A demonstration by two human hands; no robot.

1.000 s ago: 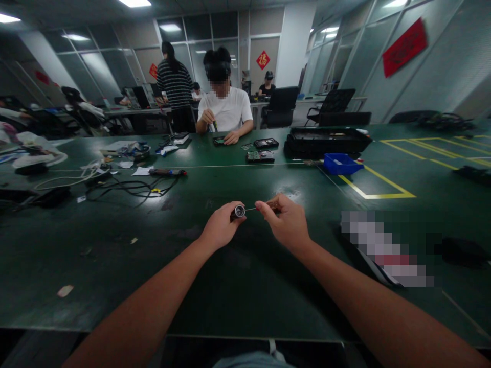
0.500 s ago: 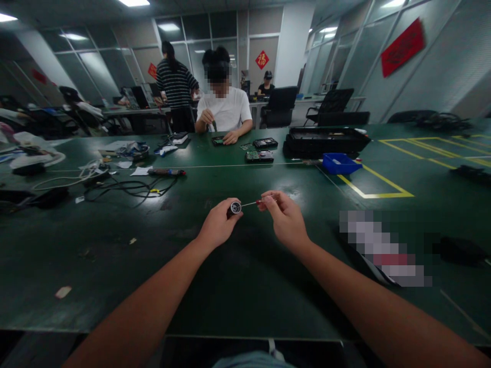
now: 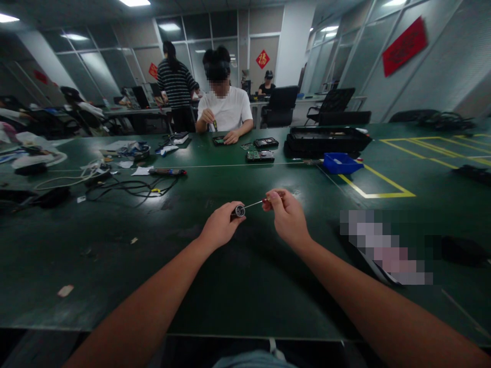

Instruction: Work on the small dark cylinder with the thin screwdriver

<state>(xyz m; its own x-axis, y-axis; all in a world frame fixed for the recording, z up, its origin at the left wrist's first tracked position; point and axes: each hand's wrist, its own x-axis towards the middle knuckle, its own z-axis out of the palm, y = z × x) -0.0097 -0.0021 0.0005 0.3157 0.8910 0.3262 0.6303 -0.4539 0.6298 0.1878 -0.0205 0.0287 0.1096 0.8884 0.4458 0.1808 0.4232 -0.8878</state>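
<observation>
The left hand is wrapped around a short dark tube, whose round, pale-rimmed end pokes out at the thumb side and is turned towards the wearer. The right hand, just to the right of the tube, pinches a screwdriver between thumb and fingers, which hide most of the handle. The thin metal shaft slants left and slightly down from the right fingertips to the tube's rim; whether the tip sits inside or only against the edge, I cannot tell. The 2 hands are apart, above the green table.

Beyond the tube and to its left, a pen-shaped tool lies near a tangle of black cable. Beyond the tube and slightly right are 2 hard drives. Farther right of it stands a blue bin. Beyond the tube, across the table, sits 1 person in a white shirt.
</observation>
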